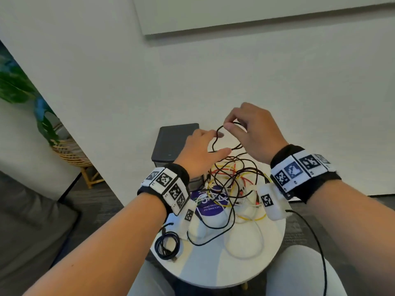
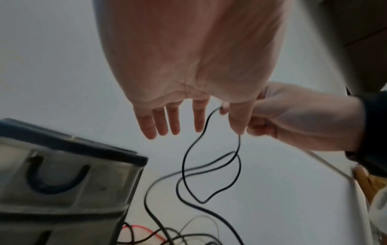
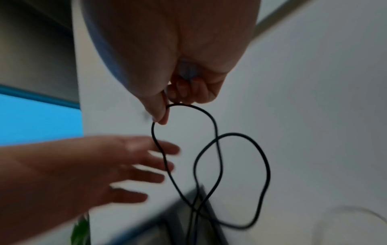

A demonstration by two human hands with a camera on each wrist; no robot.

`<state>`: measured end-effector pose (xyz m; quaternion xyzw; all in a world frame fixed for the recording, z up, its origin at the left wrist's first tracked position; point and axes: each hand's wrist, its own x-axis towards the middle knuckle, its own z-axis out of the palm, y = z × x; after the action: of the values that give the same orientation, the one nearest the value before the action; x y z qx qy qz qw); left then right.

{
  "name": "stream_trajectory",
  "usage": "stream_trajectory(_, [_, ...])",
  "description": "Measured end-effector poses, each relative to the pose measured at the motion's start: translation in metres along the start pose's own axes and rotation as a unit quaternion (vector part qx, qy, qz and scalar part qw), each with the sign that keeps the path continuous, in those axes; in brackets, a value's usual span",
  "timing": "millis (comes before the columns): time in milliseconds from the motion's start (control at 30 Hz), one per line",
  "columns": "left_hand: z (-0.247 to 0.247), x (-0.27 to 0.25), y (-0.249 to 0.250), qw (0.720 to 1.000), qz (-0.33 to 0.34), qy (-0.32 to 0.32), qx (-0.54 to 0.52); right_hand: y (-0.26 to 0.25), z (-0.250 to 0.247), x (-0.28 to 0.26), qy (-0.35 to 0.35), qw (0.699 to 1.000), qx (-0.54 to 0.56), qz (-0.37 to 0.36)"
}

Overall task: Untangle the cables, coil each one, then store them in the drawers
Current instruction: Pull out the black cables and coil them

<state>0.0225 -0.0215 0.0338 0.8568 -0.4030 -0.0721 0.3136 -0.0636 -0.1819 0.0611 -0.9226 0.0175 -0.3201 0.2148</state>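
Note:
A tangle of black, red, yellow and white cables (image 1: 233,180) lies on a round white table (image 1: 252,265). My right hand (image 1: 252,129) is raised above it and pinches a black cable (image 3: 211,119) between thumb and fingers, with loops hanging down (image 2: 209,167). My left hand (image 1: 203,150) hovers just left of those loops with fingers straight and spread (image 2: 165,119), holding nothing. A coiled black cable (image 1: 167,245) lies at the table's front left. The dark drawer unit (image 1: 174,142) stands at the back left of the table, its translucent drawer front (image 2: 62,179) closed.
A purple round sticker (image 1: 208,205) is on the tabletop under the cables. A grey sofa (image 1: 25,221) is to the left, a plant in a wicker stand (image 1: 70,154) behind it. A white wall rises right behind the table. My knees are below the table edge.

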Motion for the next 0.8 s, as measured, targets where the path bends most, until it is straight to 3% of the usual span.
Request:
stream_trajectory(167, [-0.011,-0.001,0.013,0.988,0.001,0.029,-0.154,-0.032,-0.051,0.016,0.126,0.991,0.051,-0.007])
stream_trajectory(267, [-0.013,-0.006,0.012,0.975,-0.019,0.039,-0.219,-0.038,-0.071,0.019,0.167,0.977,0.13,0.03])
stream_trajectory(433, [-0.027,-0.019,0.027,0.984,0.01,-0.013,-0.178,-0.046,-0.09,0.018,0.188,0.976,0.099,0.045])
stream_trajectory(667, [-0.071,-0.035,0.039,0.953,0.0,0.118,-0.28,-0.042,-0.096,0.017,0.16,0.984,0.023,0.074])
stream_trajectory(800, [-0.089,-0.04,0.044,0.952,0.014,0.143,-0.27,-0.035,-0.088,0.01,0.143,0.981,-0.003,0.129])
